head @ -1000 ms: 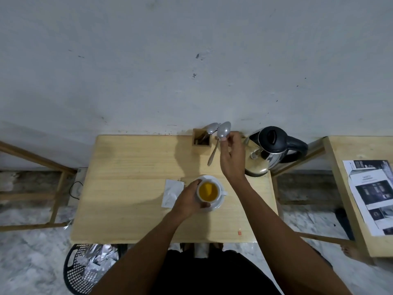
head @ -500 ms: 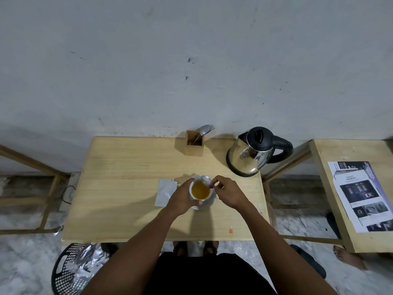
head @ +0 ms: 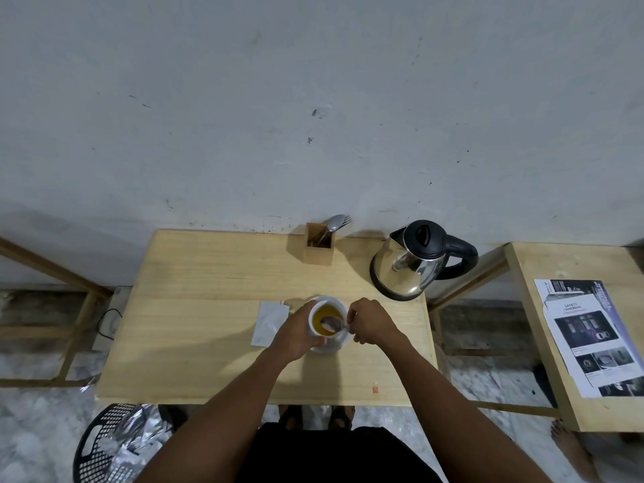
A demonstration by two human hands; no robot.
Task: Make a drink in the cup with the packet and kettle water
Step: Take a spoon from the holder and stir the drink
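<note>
A white cup of orange-yellow liquid stands on a white saucer in the middle of the wooden table. My left hand wraps around the cup's left side. My right hand pinches the handle of a metal spoon, whose bowl dips into the liquid. A flat white packet lies on the table just left of the cup. The steel kettle with a black lid and handle stands at the back right of the table.
A wooden holder with a spoon and fork stands at the table's back edge against the wall. A second wooden table with printed sheets is to the right. A black basket with foil sits on the floor, lower left.
My right hand took a spoon from the holder, brought it down to the cup, and its bowl is now in the liquid. My left hand stayed on the cup.
</note>
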